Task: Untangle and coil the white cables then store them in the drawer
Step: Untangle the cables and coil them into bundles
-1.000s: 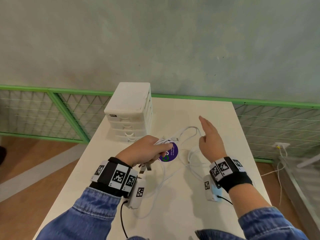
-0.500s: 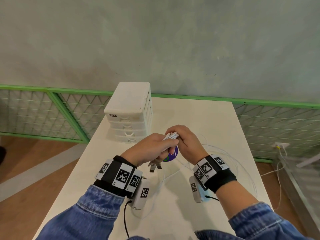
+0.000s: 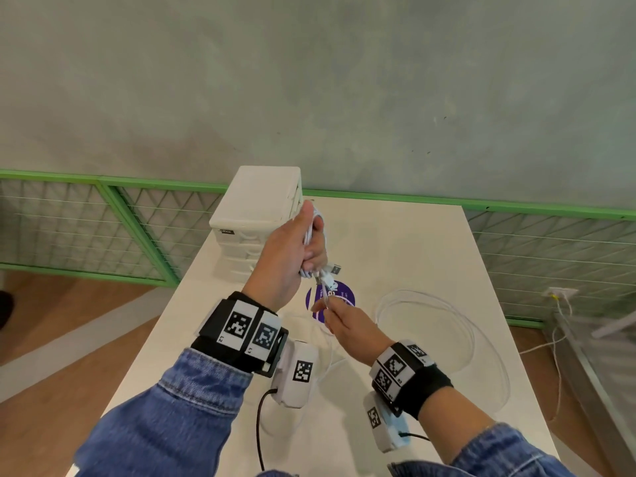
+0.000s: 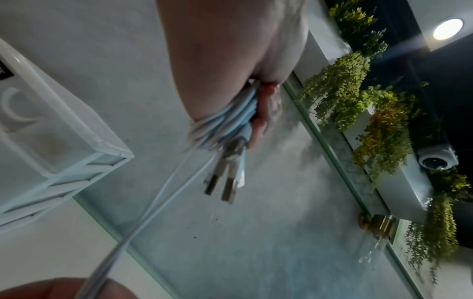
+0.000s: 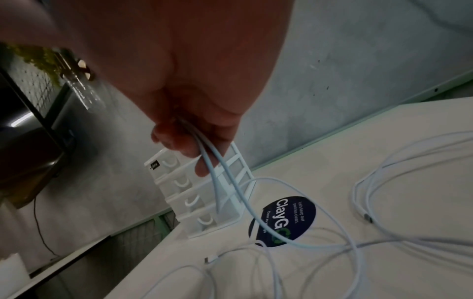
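My left hand (image 3: 303,249) is raised above the table and grips a bundle of folded white cables (image 4: 230,119). Two USB plugs (image 4: 222,186) hang below the fist. Just below it, my right hand (image 3: 332,313) pinches two white strands (image 5: 217,176) that run up to the bundle. More white cable (image 3: 447,325) lies in wide loose loops on the table at the right, with a loose plug end (image 5: 367,218) among them. The white drawer unit (image 3: 256,215) stands at the back left of the table, with all its drawers shut.
A round purple sticker (image 3: 340,301) lies on the white table (image 3: 395,242) under my hands. A green-framed mesh fence (image 3: 103,228) runs behind and left of the table. A grey wall rises at the back. The table's right edge is near the cable loops.
My left hand has lifted the cable bundle up in front of the drawer unit. My right hand has slid down along the strands, and the loose cable has spread into wide loops at the right.
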